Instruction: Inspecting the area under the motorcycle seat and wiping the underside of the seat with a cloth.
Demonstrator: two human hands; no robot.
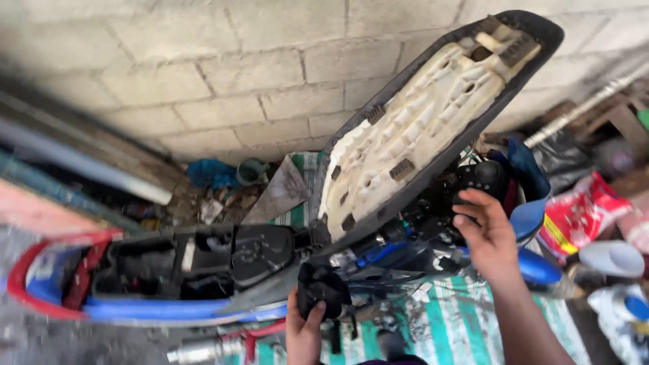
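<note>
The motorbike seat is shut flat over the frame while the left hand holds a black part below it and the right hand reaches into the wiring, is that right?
Not quite. The head view shows the seat tipped up, pale underside showing. The rest holds: the left hand holds a black part, the right hand reaches into the wiring.

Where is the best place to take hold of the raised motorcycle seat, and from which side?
Probably the seat by its dark lower rim near the right hand, coming from below: it stands tilted up with the ribbed white underside facing out, and that edge looks free.
</note>
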